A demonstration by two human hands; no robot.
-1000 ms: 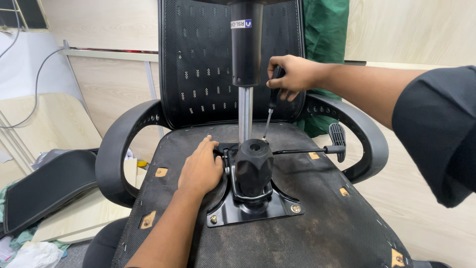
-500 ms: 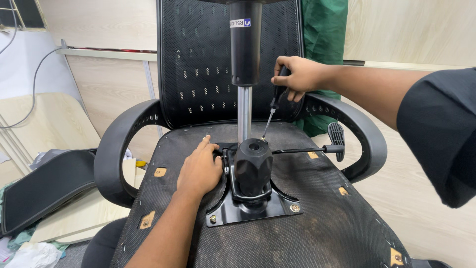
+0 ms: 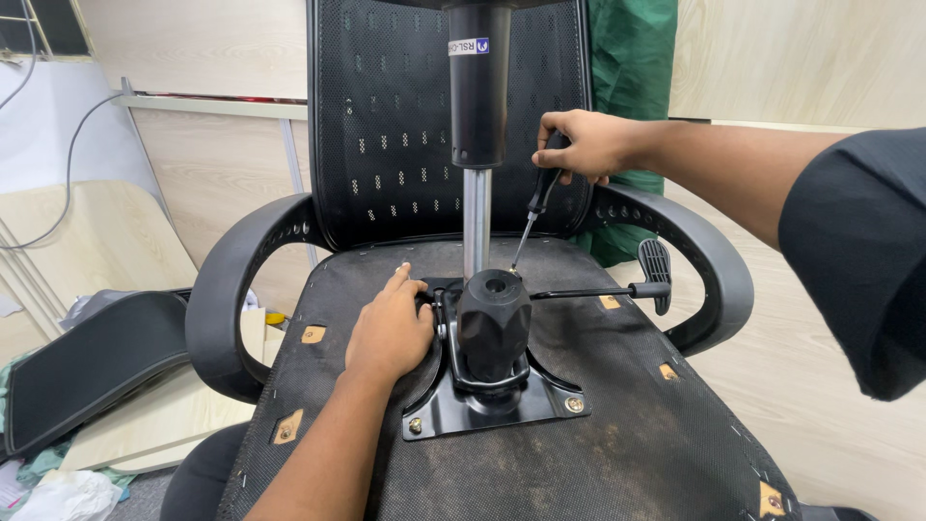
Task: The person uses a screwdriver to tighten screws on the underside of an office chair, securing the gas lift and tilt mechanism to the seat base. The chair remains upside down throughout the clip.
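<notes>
Gripping screwdriver within right-hand fingers

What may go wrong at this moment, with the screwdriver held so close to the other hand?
1. The screwdriver is tilted; its tip may slip off behind the black knob and jab the left hand resting on the metal plate.
2. The right hand grips only the top of the handle, so control seems weak.

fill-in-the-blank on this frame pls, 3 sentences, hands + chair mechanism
1. The right hand grips a ____ by its black handle.
2. The left hand rests flat on the chair's upturned ____, beside the black mechanism plate.
3. The tool's tip points down behind the black ____ on the mechanism.

Missing words: screwdriver; seat underside; knob
</notes>
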